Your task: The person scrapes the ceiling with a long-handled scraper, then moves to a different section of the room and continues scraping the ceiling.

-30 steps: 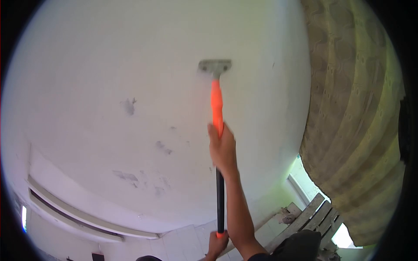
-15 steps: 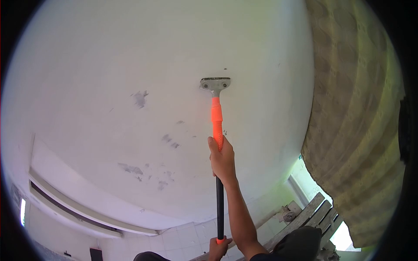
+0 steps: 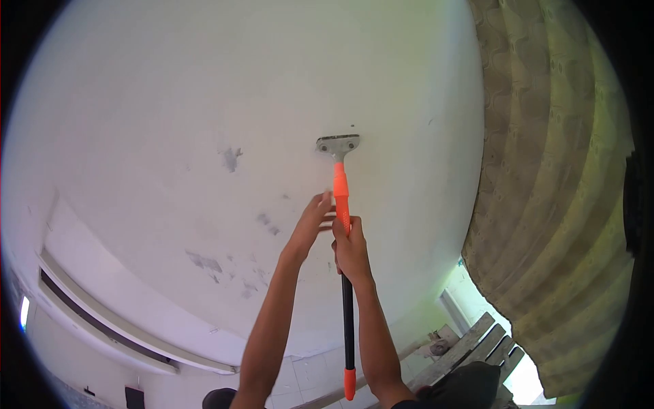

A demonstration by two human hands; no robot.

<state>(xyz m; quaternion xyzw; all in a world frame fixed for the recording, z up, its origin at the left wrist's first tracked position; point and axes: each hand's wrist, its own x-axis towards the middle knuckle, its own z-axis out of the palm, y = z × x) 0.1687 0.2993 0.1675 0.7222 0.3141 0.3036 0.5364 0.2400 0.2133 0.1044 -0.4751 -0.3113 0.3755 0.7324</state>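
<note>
A long-handled scraper (image 3: 342, 178) stands upright in the middle of the view, its wide grey metal head (image 3: 338, 144) against or close to the pale wall (image 3: 204, 82). My right hand (image 3: 351, 249) is wrapped round the lower part of its orange grip. Just left of that grip is my left hand (image 3: 317, 217), raised, with its fingers apart; whether they touch the handle I cannot tell. The black pole runs down to an orange end cap (image 3: 350, 384) with no hand on it. Grey patches (image 3: 231, 159) mark the wall to the left.
A patterned curtain (image 3: 545, 170) hangs on the right. Below it are wooden slats (image 3: 477, 341) and a bright opening. At the lower left a long ledge (image 3: 102, 317) runs along the wall, with a small dark object (image 3: 135, 397) beneath it. Tiles line the bottom.
My left hand has let go of the pole's bottom end and come up beside the orange grip. The scraper head appears slightly lower in view. My right hand keeps its hold.
</note>
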